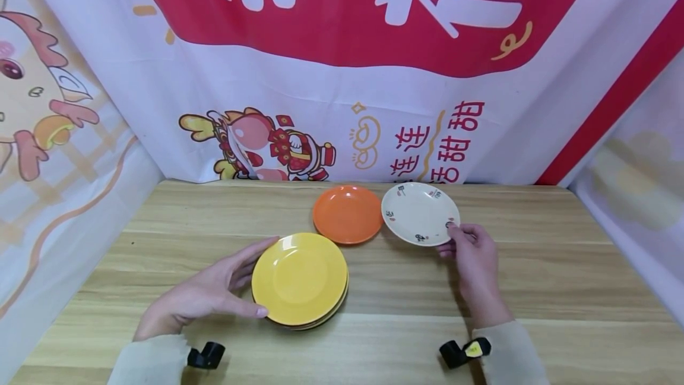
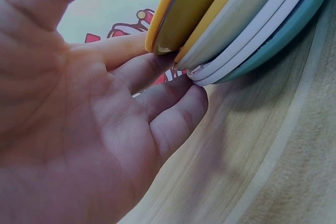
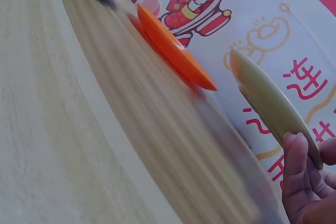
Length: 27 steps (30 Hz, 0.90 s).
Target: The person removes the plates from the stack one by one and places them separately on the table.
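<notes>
And there it is, the right hand (image 1: pixel 475 263) has the white patterned plate (image 1: pixel 419 212), fingers pinched narrow on the rim farther from the orange plate (image 1: pixel 347 214)! That white plate is just to the right of the orange one, tilted and raised off the desk (image 1: pixel 406 340) in my right wrist view, with a gap between the two. Over to my left hand (image 1: pixel 211 293): thumb and fingers spread wide against the stack of plates (image 1: pixel 300 290), which stands near side and left of the orange plate.

Now, the danger! One pinched rim carries everything; if my grip loosens on that glossy glaze, I reckon the plate could drop and crack on the desk. Swing it low and left, and it might clip the orange plate. The stack's rims aren't quite flush either, so a lopsided push from my left fingers could slide the upper plates toward the orange one.

Quick count: one orange plate, one white patterned plate, one stack, topped by a yellow plate (image 1: pixel 299 269) with one teal plate (image 2: pixel 286 44) at its foot. Cream and white rims show between, nested too tightly; I cannot tell how many. Two hands.
</notes>
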Each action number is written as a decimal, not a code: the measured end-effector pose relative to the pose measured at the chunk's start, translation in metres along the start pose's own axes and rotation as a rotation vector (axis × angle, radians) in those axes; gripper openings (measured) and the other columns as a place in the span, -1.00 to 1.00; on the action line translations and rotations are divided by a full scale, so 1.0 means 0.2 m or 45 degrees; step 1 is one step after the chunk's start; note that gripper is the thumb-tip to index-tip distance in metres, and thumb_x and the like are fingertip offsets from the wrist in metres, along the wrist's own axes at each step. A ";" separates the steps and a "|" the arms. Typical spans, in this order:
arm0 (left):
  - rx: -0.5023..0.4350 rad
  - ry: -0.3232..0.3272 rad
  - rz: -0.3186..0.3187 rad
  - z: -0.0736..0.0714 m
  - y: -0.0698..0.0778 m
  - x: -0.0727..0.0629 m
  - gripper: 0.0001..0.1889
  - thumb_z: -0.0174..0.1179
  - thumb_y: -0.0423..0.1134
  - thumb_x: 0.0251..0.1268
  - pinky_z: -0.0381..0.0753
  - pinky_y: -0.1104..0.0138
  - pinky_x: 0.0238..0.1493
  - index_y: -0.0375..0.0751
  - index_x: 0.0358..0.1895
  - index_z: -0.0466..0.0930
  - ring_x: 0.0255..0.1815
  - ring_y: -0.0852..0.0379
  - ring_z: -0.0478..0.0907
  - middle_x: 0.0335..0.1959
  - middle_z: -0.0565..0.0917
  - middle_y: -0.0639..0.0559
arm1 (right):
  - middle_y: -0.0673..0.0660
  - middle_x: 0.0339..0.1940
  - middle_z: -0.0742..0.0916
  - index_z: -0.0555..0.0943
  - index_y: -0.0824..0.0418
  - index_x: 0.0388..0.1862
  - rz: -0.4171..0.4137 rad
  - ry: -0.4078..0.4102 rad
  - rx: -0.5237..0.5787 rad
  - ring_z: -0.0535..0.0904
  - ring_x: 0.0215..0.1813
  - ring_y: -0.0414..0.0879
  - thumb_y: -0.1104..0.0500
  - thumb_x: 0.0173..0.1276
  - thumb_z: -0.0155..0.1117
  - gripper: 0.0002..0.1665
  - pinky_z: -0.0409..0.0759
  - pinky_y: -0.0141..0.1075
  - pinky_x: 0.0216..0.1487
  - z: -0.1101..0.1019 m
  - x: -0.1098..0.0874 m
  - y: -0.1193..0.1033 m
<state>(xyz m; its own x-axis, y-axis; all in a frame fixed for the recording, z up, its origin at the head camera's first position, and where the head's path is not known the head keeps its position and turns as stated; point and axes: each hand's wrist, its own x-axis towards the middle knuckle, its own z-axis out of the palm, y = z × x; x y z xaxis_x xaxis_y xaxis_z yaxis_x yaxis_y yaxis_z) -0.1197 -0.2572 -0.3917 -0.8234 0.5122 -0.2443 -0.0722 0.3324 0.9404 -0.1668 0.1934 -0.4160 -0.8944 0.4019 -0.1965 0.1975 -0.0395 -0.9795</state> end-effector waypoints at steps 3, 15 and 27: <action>-0.001 -0.001 -0.003 0.00 0.00 0.00 0.19 0.66 -0.26 0.11 0.31 0.72 0.41 0.18 0.75 0.06 0.81 -0.25 0.00 0.78 0.15 -0.03 | -0.15 -0.40 0.75 0.47 0.26 0.11 0.017 0.009 0.019 0.73 -0.43 -0.23 0.12 0.69 0.20 -0.76 0.78 -0.41 -0.30 -0.02 0.01 0.00; -0.024 -0.016 0.011 0.00 -0.01 0.00 0.18 0.65 -0.28 0.12 0.33 0.71 0.42 0.18 0.75 0.06 0.80 -0.25 0.01 0.78 0.16 -0.04 | -0.12 -0.44 0.76 0.45 0.27 0.13 0.082 0.069 0.032 0.77 -0.42 -0.28 0.16 0.70 0.14 -0.78 0.85 -0.39 -0.21 -0.08 0.05 0.03; -0.026 -0.015 0.005 0.00 0.00 0.00 0.18 0.64 -0.28 0.13 0.33 0.71 0.42 0.19 0.75 0.06 0.81 -0.24 0.01 0.78 0.15 -0.03 | -0.05 -0.38 0.79 0.43 0.26 0.20 0.138 0.023 -0.007 0.82 -0.36 -0.27 0.13 0.71 0.14 -0.73 0.86 -0.36 -0.12 -0.09 0.07 0.04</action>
<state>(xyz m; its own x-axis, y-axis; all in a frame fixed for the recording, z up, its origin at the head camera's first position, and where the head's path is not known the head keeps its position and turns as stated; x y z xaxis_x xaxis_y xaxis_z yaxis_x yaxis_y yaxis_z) -0.1195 -0.2581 -0.3923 -0.8170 0.5230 -0.2430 -0.0803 0.3140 0.9460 -0.1699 0.2145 -0.4252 -0.8602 0.4119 -0.3007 0.2951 -0.0790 -0.9522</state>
